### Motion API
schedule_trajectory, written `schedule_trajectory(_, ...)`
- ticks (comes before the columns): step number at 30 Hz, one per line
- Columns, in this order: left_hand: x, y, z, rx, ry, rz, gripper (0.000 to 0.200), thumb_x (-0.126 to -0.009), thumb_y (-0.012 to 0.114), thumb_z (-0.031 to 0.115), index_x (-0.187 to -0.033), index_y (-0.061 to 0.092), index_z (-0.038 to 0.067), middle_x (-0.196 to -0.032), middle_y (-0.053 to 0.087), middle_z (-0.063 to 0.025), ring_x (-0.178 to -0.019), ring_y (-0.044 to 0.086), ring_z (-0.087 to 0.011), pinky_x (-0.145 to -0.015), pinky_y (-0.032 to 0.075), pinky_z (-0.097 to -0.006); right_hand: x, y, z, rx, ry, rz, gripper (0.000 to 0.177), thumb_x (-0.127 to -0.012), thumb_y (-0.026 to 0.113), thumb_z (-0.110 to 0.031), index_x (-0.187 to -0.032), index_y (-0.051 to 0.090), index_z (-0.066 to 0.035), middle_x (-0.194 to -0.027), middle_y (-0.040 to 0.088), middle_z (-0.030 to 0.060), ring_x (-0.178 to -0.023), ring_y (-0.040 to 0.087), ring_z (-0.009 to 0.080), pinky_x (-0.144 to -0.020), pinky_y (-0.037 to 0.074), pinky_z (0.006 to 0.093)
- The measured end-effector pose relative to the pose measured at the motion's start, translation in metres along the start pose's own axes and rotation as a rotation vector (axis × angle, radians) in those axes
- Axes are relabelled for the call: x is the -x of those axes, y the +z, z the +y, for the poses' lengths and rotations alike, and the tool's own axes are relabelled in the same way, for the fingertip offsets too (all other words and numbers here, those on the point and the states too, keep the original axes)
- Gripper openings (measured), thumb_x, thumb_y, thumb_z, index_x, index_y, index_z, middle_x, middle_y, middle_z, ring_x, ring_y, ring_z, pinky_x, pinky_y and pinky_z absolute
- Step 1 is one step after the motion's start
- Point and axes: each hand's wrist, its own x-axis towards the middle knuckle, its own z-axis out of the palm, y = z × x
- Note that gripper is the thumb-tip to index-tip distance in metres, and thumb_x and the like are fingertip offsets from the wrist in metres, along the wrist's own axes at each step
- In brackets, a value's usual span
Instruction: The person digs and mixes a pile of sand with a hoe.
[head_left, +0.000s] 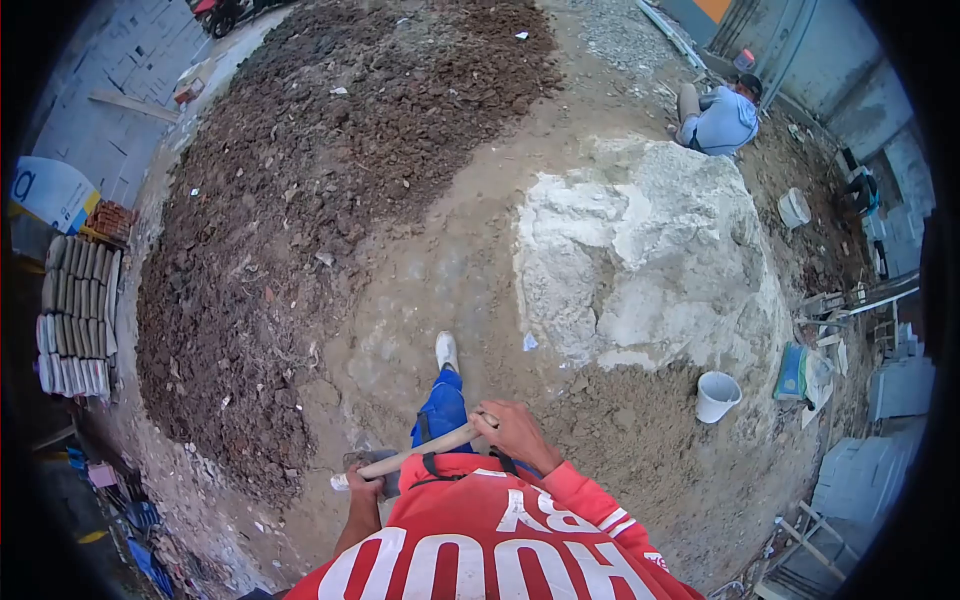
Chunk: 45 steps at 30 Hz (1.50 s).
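Note:
A shovel (430, 449) with a pale wooden shaft lies slantwise across the front of my body. My right hand (517, 436) is closed round its upper end, near my waist. Lower on the shaft, at the left, my left hand (364, 486) grips it, with the fingers partly hidden. A grey metal part, apparently the blade (389, 483), shows beside that hand, mostly covered by the shaft and my red shirt. My leg in blue trousers (440, 405) and a white boot (446, 351) is forward on packed soil.
Dark loose soil (290, 200) covers the left; a pale sand heap (660, 260) rises at right. A white bucket (717, 397) stands below the heap, another bucket (794, 208) farther off. A person (722, 122) sits behind the heap. Stacked bags (75, 300) line the left edge.

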Motion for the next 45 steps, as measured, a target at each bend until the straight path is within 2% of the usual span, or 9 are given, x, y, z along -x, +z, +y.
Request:
schedule_trajectory(11, 0.000, 0.305, 0.084, -0.197, -0.016, -0.132, 0.014, -0.081, 0.055, 0.023, -0.074, 0.047, 0.014, -0.067, 0.048, -0.0003, -0.061, 0.049, -0.0209, -0.069, 0.048, -0.0429, -0.176, -0.074, 0.010, -0.023, 0.207, -0.207, 0.039, -0.085, 0.067, -0.034, -0.104, 0.064, -0.001, -0.084, 0.066, 0.0249, -0.080, 0.066, 0.0396, -0.071, 0.051, 0.0460)
schedule_trajectory(13, 0.012, 0.359, 0.078, -0.274, 0.001, -0.147, 0.014, -0.081, 0.057, 0.024, -0.078, 0.047, 0.014, -0.067, 0.047, -0.0006, -0.060, 0.048, -0.0203, -0.063, 0.047, -0.0387, -0.181, -0.089, 0.016, 0.097, 0.397, -0.398, 0.048, -0.082, 0.071, -0.042, -0.108, 0.063, -0.003, -0.093, 0.068, 0.0218, -0.088, 0.065, 0.0386, -0.077, 0.051, 0.0439)
schedule_trajectory(19, 0.029, 0.528, 0.030, -0.477, 0.029, -0.159, 0.016, -0.076, 0.063, 0.020, -0.079, 0.048, 0.014, -0.070, 0.048, -0.0017, -0.060, 0.049, -0.0197, -0.057, 0.046, -0.0372, -0.233, -0.110, 0.039, 0.050, 0.551, -0.404, 0.057, -0.079, 0.070, -0.051, -0.110, 0.064, -0.003, -0.094, 0.067, 0.0214, -0.090, 0.065, 0.0382, -0.080, 0.050, 0.0446)
schedule_trajectory(25, 0.070, 0.747, -0.023, -0.573, 0.256, -0.283, 0.014, -0.080, 0.059, 0.021, -0.085, 0.049, 0.012, -0.074, 0.049, -0.0044, -0.059, 0.050, -0.0203, -0.055, 0.045, -0.0360, -0.342, -0.133, 0.145, -0.116, 0.486, -0.306, 0.054, -0.081, 0.071, -0.046, -0.108, 0.063, 0.000, -0.096, 0.066, 0.0210, -0.091, 0.063, 0.0380, -0.079, 0.049, 0.0422)
schedule_trajectory(29, 0.181, 0.928, -0.043, -0.627, 0.415, -0.723, 0.010, -0.086, 0.056, 0.016, -0.090, 0.049, 0.011, -0.064, 0.041, 0.0002, -0.055, 0.042, -0.0142, -0.052, 0.038, -0.0304, -0.483, -0.159, 0.168, -0.191, 0.314, -0.226, 0.048, -0.087, 0.063, -0.039, -0.107, 0.055, 0.004, -0.099, 0.061, 0.0236, -0.093, 0.059, 0.0397, -0.081, 0.045, 0.0453)
schedule_trajectory(35, 0.335, 1.154, -0.084, -0.658, 0.926, -1.307, 0.020, -0.093, 0.059, 0.016, -0.105, 0.051, 0.002, -0.076, 0.047, -0.0013, -0.064, 0.045, -0.0115, -0.063, 0.041, -0.0282, -0.698, -0.224, 0.134, -0.317, 0.097, 0.280, 0.042, -0.084, 0.063, -0.027, -0.107, 0.046, 0.005, -0.089, 0.060, 0.0279, -0.081, 0.060, 0.0453, -0.069, 0.046, 0.0492)
schedule_trajectory(40, 0.224, 1.233, -0.208, -0.789, 1.081, -1.402, 0.025, -0.090, 0.065, 0.011, -0.109, 0.050, 0.002, -0.074, 0.052, -0.0020, -0.061, 0.049, -0.0102, -0.053, 0.042, -0.0251, -0.827, -0.259, 0.182, -0.248, 0.138, 0.608, 0.036, -0.079, 0.066, -0.016, -0.102, 0.046, 0.003, -0.077, 0.062, 0.0245, -0.072, 0.062, 0.0437, -0.064, 0.049, 0.0507)
schedule_trajectory(44, -0.007, 1.154, -0.336, -1.163, 1.209, -1.224, 0.032, -0.091, 0.059, 0.009, -0.117, 0.044, -0.003, -0.082, 0.052, -0.0075, -0.069, 0.054, -0.0168, -0.063, 0.047, -0.0328, -0.819, -0.184, 0.341, -0.170, 0.466, 0.652, 0.040, -0.076, 0.070, -0.013, -0.105, 0.047, 0.004, -0.077, 0.064, 0.0275, -0.078, 0.063, 0.0463, -0.067, 0.048, 0.0539)
schedule_trajectory(45, -0.044, 1.104, -0.358, -1.363, 1.015, -1.126, 0.035, -0.088, 0.058, 0.007, -0.118, 0.045, -0.005, -0.089, 0.055, -0.0107, -0.080, 0.056, -0.0216, -0.074, 0.047, -0.0358, -0.785, -0.144, 0.378, -0.201, 0.694, 0.591, 0.043, -0.076, 0.072, -0.015, -0.106, 0.049, 0.004, -0.079, 0.065, 0.0269, -0.080, 0.064, 0.0465, -0.068, 0.049, 0.0528)
